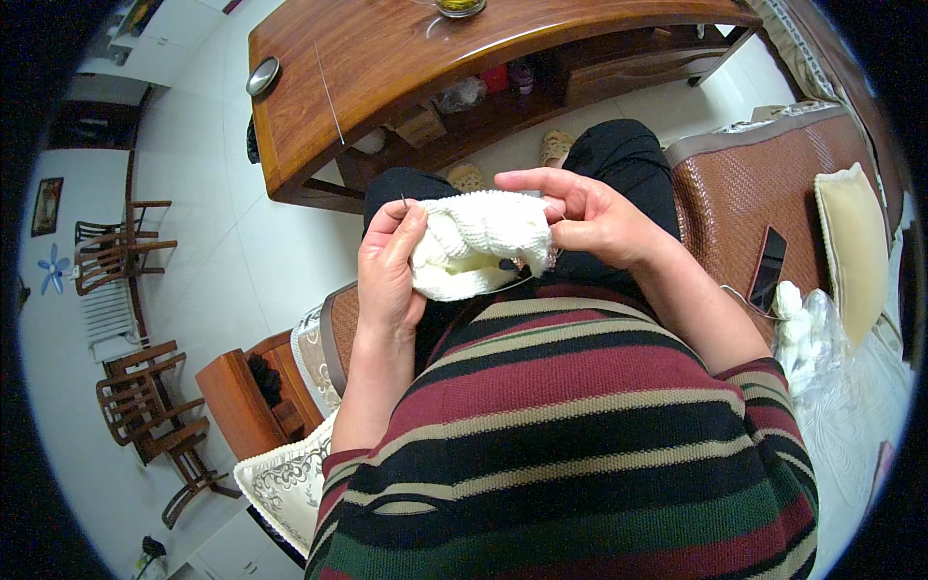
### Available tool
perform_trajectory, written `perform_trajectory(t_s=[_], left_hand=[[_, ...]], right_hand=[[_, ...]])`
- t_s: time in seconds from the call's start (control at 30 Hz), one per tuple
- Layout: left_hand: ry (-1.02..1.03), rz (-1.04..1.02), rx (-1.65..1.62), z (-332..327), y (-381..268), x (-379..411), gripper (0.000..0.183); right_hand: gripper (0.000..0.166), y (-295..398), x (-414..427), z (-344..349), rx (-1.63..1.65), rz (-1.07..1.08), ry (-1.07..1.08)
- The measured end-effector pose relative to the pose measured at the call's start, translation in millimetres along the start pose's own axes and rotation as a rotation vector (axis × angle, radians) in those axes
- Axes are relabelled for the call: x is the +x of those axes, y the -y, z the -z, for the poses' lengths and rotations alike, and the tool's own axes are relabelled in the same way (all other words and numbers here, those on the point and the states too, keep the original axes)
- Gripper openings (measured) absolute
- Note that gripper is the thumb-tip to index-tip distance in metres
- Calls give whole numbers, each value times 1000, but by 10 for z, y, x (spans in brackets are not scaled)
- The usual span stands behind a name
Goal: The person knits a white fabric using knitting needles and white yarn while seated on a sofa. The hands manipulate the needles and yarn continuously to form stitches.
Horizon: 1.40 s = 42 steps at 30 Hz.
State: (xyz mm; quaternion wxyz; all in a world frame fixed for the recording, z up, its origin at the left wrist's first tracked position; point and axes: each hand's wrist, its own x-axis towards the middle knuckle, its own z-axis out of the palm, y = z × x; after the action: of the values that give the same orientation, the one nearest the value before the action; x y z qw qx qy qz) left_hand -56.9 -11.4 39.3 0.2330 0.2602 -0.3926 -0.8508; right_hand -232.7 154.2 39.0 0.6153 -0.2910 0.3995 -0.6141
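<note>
A piece of white knitting (484, 230) is held up over my lap, its fabric curved round into a loop. My left hand (391, 254) grips its left edge between thumb and fingers, and a dark knitting needle tip (404, 199) pokes up beside the thumb. At the right edge, my right hand (591, 217) pinches the work with thumb and bent fingers while its index finger stretches out to the left. Below the fabric runs a thin needle or cable (518, 283). Part of the needles is hidden by the fabric and fingers.
A thin straight needle (330, 94) and a round metal dish (262, 76) lie on the wooden table (406, 65) ahead. To my right on the woven seat mat (725, 196) are a phone (768, 268), white yarn (794, 326) in a plastic bag and a beige cushion (852, 250).
</note>
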Motion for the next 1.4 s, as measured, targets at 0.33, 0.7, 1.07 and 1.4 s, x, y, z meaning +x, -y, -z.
perform_trajectory(t_s=[0.33,0.7,1.07,1.4], left_hand=[[16,29,-3,71,-14,-7,9],[-37,15,-27,-43,-78,-61,8],[-49,24,-10,-116,-107,-74,7],[-25,86,-38,-96,-109,-65,7]], right_hand=[[65,65,-55,-52,-36,59,52],[53,136,-108,5,-158,207,-153],[54,156,-110,-40,-361,196,-145],[45,160,-140,-22,4,132,-77]])
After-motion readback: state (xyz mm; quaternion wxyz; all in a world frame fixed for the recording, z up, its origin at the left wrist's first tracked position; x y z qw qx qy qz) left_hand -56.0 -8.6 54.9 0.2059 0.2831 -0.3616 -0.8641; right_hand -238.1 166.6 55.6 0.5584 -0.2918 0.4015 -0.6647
